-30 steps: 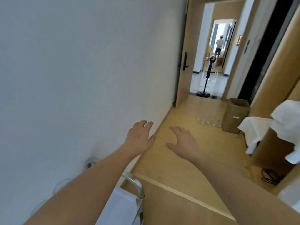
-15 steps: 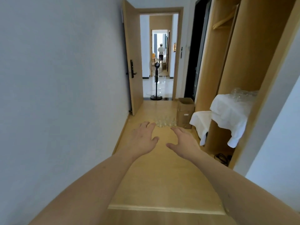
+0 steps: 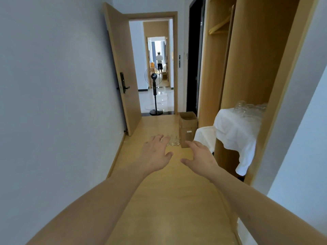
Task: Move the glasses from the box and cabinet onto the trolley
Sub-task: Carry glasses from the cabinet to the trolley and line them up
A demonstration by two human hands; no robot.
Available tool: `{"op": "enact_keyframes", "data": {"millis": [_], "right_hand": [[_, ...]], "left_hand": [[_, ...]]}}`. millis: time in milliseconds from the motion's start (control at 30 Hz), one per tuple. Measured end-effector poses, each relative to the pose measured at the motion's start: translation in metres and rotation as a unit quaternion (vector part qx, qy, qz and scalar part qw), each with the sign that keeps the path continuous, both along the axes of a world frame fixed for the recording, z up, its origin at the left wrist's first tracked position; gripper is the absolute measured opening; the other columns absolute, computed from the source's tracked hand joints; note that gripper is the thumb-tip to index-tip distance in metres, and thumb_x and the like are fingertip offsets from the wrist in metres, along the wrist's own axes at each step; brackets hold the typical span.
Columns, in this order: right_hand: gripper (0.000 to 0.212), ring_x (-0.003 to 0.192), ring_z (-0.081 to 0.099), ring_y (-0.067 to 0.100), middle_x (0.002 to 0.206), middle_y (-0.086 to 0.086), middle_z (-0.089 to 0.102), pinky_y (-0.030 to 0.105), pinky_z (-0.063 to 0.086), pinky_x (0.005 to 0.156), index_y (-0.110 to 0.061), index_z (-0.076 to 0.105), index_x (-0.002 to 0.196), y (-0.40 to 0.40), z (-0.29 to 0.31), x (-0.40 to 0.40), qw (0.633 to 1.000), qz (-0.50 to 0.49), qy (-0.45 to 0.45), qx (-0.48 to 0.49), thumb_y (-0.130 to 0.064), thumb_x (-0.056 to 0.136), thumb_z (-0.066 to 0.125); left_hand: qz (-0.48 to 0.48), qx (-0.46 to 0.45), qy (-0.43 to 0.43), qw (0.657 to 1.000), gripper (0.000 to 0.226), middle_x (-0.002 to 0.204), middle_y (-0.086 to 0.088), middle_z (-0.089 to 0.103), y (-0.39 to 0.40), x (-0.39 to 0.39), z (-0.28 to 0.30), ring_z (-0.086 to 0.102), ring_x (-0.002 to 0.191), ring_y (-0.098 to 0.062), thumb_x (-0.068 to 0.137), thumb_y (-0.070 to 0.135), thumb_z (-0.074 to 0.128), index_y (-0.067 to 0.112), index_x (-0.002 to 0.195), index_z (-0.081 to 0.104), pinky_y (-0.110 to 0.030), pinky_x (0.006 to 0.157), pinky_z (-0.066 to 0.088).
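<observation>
While both hands, left hand (image 3: 155, 154) and right hand (image 3: 200, 159), spread empty fingers, one box (image 3: 188, 128) stands.

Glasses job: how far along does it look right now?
Nothing visibly done: no trolley shows in this view. In hand: nothing, since the left hand and right hand are open and empty. Left: glasses on the floor beside the cardboard box, and more on the cloth-covered cabinet shelf.

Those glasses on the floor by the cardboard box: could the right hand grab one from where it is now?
Probably not yet. The right hand is open and empty, well short of the glasses beside the cardboard box. The floor between looks free, so stepping closer should do it.
</observation>
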State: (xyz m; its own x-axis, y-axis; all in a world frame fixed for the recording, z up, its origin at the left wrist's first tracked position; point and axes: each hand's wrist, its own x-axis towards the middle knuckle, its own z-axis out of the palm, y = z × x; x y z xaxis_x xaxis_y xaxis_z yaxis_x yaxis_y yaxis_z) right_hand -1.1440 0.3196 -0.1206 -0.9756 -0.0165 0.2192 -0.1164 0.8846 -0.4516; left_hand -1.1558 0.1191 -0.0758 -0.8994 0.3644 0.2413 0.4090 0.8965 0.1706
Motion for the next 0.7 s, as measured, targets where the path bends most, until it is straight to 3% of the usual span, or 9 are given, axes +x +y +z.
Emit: {"op": "enact_keyframes", "data": {"millis": [500, 700], "right_hand": [[0.074, 0.138, 0.042, 0.027, 0.157, 0.002, 0.04, 0.044, 0.041, 0.113, -0.027, 0.033, 0.155, 0.05, 0.0, -0.119, 0.994, -0.102, -0.012, 0.023, -0.05, 0.092, 0.064], [0.074, 0.138, 0.042, 0.029, 0.157, 0.002, 0.039, 0.043, 0.041, 0.111, -0.028, 0.031, 0.155, 0.056, 0.007, -0.188, 0.987, -0.157, -0.022, 0.037, -0.053, 0.091, 0.061]], "left_hand": [[-0.098, -0.015, 0.015, 0.995, 0.063, 0.157, -0.008, 0.036, 0.061, -0.169, -0.014, 0.035, 0.141, -0.029, 0.097, 0.047, 0.054, 0.024, 0.153, 0.036, -0.049, 0.111, 0.039], [-0.151, 0.007, 0.023, 0.988, 0.058, 0.149, -0.005, 0.044, 0.071, -0.258, -0.009, 0.041, 0.133, -0.027, 0.097, 0.045, 0.056, 0.026, 0.15, 0.04, -0.04, 0.103, 0.042]]}}
